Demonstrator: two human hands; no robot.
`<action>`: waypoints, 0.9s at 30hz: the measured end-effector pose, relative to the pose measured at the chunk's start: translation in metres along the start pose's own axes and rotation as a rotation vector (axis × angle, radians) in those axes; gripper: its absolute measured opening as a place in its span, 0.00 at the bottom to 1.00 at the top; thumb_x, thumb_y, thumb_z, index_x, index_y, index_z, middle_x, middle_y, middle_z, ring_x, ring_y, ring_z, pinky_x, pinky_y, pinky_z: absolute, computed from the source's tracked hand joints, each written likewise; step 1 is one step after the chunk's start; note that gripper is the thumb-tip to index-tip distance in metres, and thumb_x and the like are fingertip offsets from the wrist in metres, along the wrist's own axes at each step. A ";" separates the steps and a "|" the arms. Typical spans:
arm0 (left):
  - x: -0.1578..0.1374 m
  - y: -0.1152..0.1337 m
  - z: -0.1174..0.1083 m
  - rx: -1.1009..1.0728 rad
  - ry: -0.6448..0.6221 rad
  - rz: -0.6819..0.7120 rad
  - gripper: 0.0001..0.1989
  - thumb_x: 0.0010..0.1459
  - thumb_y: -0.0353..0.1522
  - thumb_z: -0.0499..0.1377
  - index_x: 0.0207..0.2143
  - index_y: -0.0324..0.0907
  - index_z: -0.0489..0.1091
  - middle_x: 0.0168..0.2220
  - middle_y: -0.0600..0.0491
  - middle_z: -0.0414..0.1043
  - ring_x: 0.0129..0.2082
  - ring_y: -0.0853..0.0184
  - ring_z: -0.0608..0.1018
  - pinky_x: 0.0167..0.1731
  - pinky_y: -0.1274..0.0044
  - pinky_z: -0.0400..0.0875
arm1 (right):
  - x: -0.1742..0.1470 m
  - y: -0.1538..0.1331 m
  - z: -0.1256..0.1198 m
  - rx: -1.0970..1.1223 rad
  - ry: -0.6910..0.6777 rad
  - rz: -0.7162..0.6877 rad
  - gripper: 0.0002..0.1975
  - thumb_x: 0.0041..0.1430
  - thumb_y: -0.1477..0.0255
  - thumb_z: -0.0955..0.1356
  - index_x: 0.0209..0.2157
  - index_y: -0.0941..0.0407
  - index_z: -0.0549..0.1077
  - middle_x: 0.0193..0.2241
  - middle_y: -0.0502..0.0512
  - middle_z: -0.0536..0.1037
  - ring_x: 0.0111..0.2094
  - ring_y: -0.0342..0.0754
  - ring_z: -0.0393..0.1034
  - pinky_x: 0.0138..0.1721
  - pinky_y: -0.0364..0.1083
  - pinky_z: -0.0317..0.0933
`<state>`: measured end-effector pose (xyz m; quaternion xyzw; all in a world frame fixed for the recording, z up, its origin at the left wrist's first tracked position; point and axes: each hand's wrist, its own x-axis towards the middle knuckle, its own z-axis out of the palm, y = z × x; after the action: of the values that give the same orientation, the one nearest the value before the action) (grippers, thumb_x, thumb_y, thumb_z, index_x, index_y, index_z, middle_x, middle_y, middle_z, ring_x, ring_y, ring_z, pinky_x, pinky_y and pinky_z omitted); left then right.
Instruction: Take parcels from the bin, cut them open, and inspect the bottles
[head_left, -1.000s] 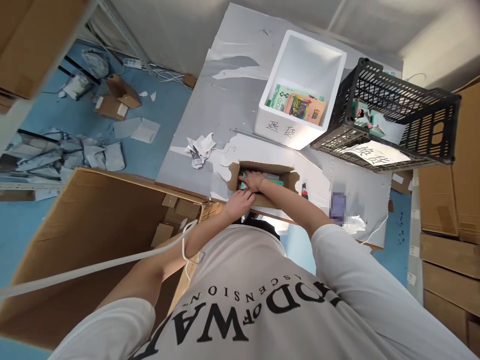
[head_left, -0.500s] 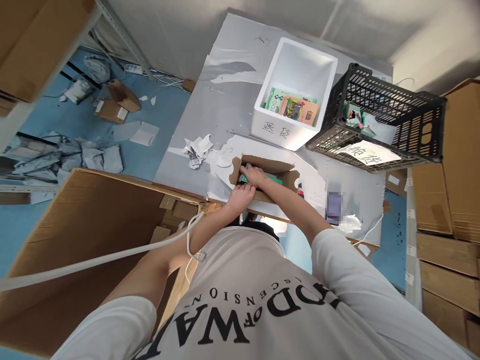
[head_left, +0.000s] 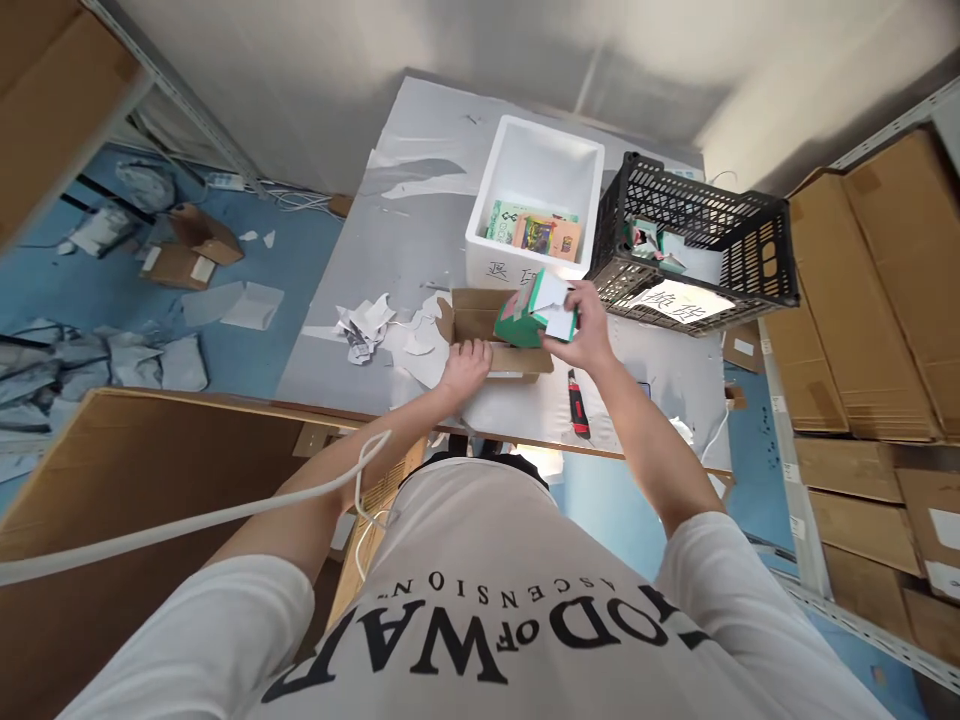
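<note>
Fingers of the right hand [head_left: 591, 330] clamp a green-and-white cardboard carton [head_left: 519, 328] — tilted, over the right part of an open, brown, rectangular cardboard box [head_left: 519, 361] on a grey table [head_left: 427, 240]. The left hand [head_left: 469, 368] curls its fingers, close together, over the box's near edge — whether they grip cannot be told. Nearby lies a slim red-and-black utility knife [head_left: 577, 405].

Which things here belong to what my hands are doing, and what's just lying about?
In use:
green box, in the right hand
open cardboard box, touched by the left hand

Lying about:
crumpled paper
box cutter, untouched
carton on the floor
</note>
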<state>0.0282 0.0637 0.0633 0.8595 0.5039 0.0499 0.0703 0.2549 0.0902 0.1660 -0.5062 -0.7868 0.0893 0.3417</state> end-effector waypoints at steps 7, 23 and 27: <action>0.056 -0.025 -0.005 0.040 0.024 0.037 0.25 0.60 0.23 0.44 0.60 0.27 0.60 0.51 0.29 0.68 0.53 0.48 0.69 0.48 0.59 0.60 | -0.051 -0.015 -0.044 0.006 0.181 0.079 0.24 0.43 0.61 0.71 0.38 0.51 0.57 0.47 0.63 0.65 0.52 0.61 0.64 0.50 0.60 0.62; 0.023 -0.044 0.022 -0.002 -0.030 0.075 0.22 0.60 0.24 0.46 0.55 0.36 0.64 0.47 0.35 0.70 0.51 0.52 0.70 0.51 0.59 0.58 | -0.134 -0.019 0.079 0.261 -0.263 0.251 0.23 0.40 0.72 0.71 0.34 0.50 0.53 0.49 0.64 0.67 0.54 0.57 0.64 0.49 0.53 0.62; 0.019 -0.049 0.017 0.017 -0.094 0.075 0.40 0.48 0.26 0.59 0.64 0.31 0.52 0.62 0.30 0.57 0.65 0.46 0.56 0.62 0.50 0.39 | -0.119 -0.011 0.095 0.231 -0.355 0.270 0.21 0.43 0.73 0.70 0.35 0.51 0.55 0.51 0.66 0.66 0.58 0.57 0.60 0.52 0.54 0.60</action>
<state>-0.0015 0.1028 0.0388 0.8796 0.4681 0.0078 0.0846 0.2173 0.0025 0.0475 -0.5406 -0.7444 0.3108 0.2388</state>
